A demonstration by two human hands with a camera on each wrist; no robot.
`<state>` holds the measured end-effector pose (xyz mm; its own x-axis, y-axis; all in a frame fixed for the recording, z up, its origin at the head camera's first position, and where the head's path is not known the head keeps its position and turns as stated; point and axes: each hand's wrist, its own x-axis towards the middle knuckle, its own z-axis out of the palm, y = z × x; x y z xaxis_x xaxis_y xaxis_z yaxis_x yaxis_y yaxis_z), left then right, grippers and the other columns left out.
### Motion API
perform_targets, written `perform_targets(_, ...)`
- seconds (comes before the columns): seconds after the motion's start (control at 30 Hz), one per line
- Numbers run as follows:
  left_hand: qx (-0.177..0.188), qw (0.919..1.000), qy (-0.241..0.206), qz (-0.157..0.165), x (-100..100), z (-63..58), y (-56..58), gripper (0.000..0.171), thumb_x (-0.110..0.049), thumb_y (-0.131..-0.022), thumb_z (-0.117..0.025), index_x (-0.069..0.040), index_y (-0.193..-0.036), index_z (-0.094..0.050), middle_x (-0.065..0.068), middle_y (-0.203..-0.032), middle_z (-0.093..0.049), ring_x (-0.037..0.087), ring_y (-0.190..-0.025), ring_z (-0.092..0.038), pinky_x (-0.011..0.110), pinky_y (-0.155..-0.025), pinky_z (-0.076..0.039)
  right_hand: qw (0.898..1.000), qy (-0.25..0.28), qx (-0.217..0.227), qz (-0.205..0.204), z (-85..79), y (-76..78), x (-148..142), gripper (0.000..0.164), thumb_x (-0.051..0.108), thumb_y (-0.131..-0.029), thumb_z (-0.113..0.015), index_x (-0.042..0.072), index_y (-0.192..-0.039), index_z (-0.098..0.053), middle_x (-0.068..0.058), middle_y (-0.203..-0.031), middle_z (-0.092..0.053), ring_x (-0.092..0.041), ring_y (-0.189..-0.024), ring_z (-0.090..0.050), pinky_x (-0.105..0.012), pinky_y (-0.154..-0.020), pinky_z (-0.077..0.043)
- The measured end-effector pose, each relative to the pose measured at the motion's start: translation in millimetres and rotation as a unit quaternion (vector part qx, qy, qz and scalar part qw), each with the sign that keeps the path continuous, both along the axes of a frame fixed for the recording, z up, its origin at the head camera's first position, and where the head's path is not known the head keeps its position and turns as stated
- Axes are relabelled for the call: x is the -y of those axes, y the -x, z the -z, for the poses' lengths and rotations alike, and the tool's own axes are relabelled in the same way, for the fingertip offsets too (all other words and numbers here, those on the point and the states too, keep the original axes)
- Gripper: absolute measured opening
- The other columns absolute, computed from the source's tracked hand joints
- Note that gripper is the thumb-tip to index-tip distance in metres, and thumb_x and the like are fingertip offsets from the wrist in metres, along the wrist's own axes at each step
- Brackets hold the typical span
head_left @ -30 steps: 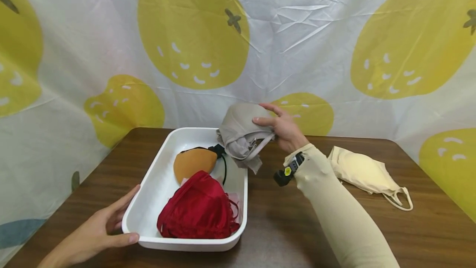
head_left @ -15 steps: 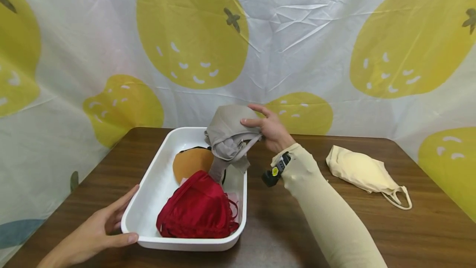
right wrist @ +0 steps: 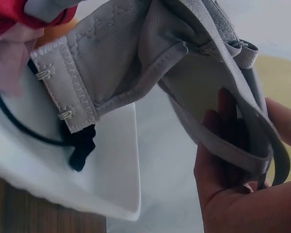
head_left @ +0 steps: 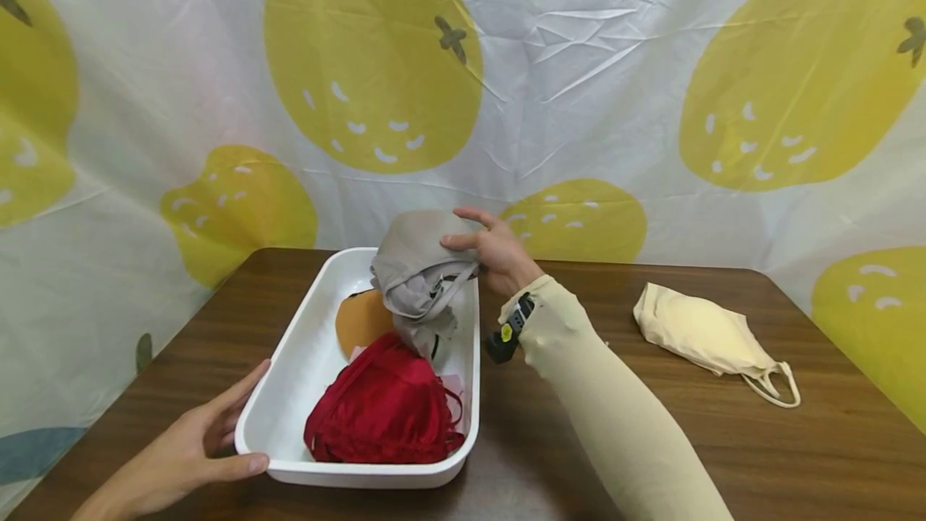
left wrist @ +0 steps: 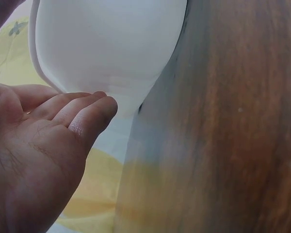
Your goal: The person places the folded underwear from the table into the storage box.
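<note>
A grey bra (head_left: pixel 421 260) with a hook-and-eye end hanging down is held by my right hand (head_left: pixel 499 252) over the far right part of the white tray (head_left: pixel 285 416). My right fingers pass inside its cups and straps in the right wrist view. My left hand (head_left: pixel 181 445) holds the tray's near left corner, thumb at the near side and fingers along the outer left wall. In the tray lie a red bra (head_left: pixel 383 408) at the near end and an orange bra (head_left: pixel 359 322) behind it, partly hidden by the grey one.
A cream bra (head_left: pixel 705 332) with a looped strap lies on the brown wooden table (head_left: pixel 571 441) to the right. Behind the table hangs a white curtain (head_left: pixel 579 103) printed with yellow fruit. Some pale pink cloth (head_left: pixel 454 386) shows beside the red bra.
My right hand has carried the grey bra leftward and slightly down, from the tray's right rim to over its inside, covering more of the orange bra. The left hand keeps its place.
</note>
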<state>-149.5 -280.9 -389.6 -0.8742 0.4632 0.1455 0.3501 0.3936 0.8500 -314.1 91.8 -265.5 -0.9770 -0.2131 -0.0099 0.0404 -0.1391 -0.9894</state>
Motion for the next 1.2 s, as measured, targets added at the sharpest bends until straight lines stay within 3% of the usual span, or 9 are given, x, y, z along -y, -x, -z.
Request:
perform_targets(0.2, 0.035, 0.9994, -0.005, 0.003, 2, 0.7, 0.4, 0.100, -0.004, -0.091, -0.071, -0.015, -0.163, -0.003, 0.040, -0.154, -0.029, -0.004, -0.111, -0.061, 0.021, -0.082, -0.058, 1.000, -0.017, 0.014, -0.008, 2.6, 0.3, 14, 0.063, -0.001, -0.092, -0.065, 0.014, -0.149, -0.044, -0.003, -0.102, -0.061, -0.010, -0.078, -0.064, -0.025, -0.068, -0.055)
perform_targets(0.37, 0.026, 0.9996, -0.010, 0.005, 2, 1.9, 1.3, 0.099, -0.003, -0.090, -0.071, -0.014, -0.163, -0.004, 0.039, -0.153, -0.031, -0.003, -0.110, -0.061, 0.022, -0.081, -0.059, 0.999, -0.033, 0.018, -0.011, 7.2, 1.1, 25, 0.062, -0.002, -0.092, -0.065, 0.014, -0.148, -0.047, -0.005, -0.104, -0.061, -0.013, -0.082, -0.064, -0.026, -0.071, -0.055)
perform_targets(0.4, 0.018, 0.9997, -0.011, 0.008, 2, 2.4, 1.3, 0.099, -0.002, -0.089, -0.071, -0.013, -0.163, -0.005, 0.036, -0.151, -0.038, -0.002, -0.109, -0.062, 0.022, -0.081, -0.059, 0.999, -0.041, 0.017, -0.012, 8.0, 0.8, 28, 0.061, -0.002, -0.092, -0.066, 0.015, -0.148, -0.047, -0.005, -0.104, -0.061, -0.014, -0.082, -0.064, -0.027, -0.070, -0.054)
perform_targets(0.5, -0.001, 0.9997, -0.019, 0.018, 1, 4.3, 1.3, 0.099, 0.002, -0.088, -0.071, -0.012, -0.163, -0.007, 0.006, -0.147, -0.052, 0.000, -0.106, -0.065, 0.023, -0.079, -0.059, 0.998, -0.061, 0.023, -0.014, 9.6, -0.5, 34, 0.060, 0.000, -0.093, -0.066, 0.016, -0.148, -0.048, -0.005, -0.104, -0.062, -0.014, -0.081, -0.064, -0.028, -0.068, -0.054)
perform_targets(0.63, -0.002, 0.9992, -0.030, 0.028, 2, 6.0, 1.6, 0.098, 0.004, -0.088, -0.069, -0.014, -0.163, -0.008, -0.028, -0.135, -0.053, 0.002, -0.106, -0.066, 0.025, -0.078, -0.059, 0.996, -0.079, 0.029, -0.019, 10.6, -1.6, 43, 0.058, 0.001, -0.093, -0.067, 0.017, -0.147, -0.050, -0.005, -0.108, -0.063, -0.015, -0.082, -0.063, -0.028, -0.067, -0.054)
perform_targets(0.8, 0.010, 0.9992, -0.029, 0.025, 4, 5.7, 2.8, 0.098, 0.003, -0.089, -0.069, -0.015, -0.163, -0.007, -0.014, -0.141, -0.053, 0.002, -0.108, -0.065, 0.025, -0.079, -0.060, 0.994, -0.098, 0.030, -0.029, 10.9, -1.8, 53, 0.059, -0.001, -0.092, -0.066, 0.016, -0.145, -0.051, -0.010, -0.120, -0.060, -0.018, -0.088, -0.060, -0.029, -0.069, -0.053)
perform_targets(0.97, 0.021, 0.9987, -0.027, 0.037, 5, 4.4, 4.6, 0.098, 0.001, -0.091, -0.067, -0.017, -0.163, -0.003, 0.010, -0.146, -0.052, 0.000, -0.112, -0.064, 0.025, -0.081, -0.059, 0.994, -0.093, 0.039, -0.034, 13.9, 0.6, 61, 0.061, -0.008, -0.089, -0.064, 0.012, -0.145, -0.051, -0.009, -0.113, -0.057, -0.018, -0.085, -0.059, -0.029, -0.066, -0.054)
perform_targets(1.03, 0.012, 0.9988, -0.027, 0.038, 4, 4.9, 4.7, 0.098, 0.002, -0.091, -0.068, -0.016, -0.163, -0.004, 0.005, -0.145, -0.054, 0.000, -0.111, -0.064, 0.025, -0.080, -0.059, 0.994, -0.090, 0.045, -0.031, 15.9, 2.1, 62, 0.061, -0.010, -0.088, -0.063, 0.011, -0.144, -0.051, -0.008, -0.108, -0.056, -0.018, -0.083, -0.059, -0.028, -0.063, -0.054)
perform_targets(1.2, 0.000, 0.9989, -0.033, 0.034, 3, 6.8, 3.7, 0.098, 0.004, -0.089, -0.069, -0.013, -0.163, -0.007, -0.032, -0.137, -0.049, 0.000, -0.110, -0.064, 0.024, -0.080, -0.059, 0.994, -0.094, 0.053, -0.020, 20.5, 4.9, 62, 0.060, -0.010, -0.087, -0.064, 0.009, -0.143, -0.052, -0.008, -0.105, -0.056, -0.017, -0.080, -0.059, -0.027, -0.060, -0.054)
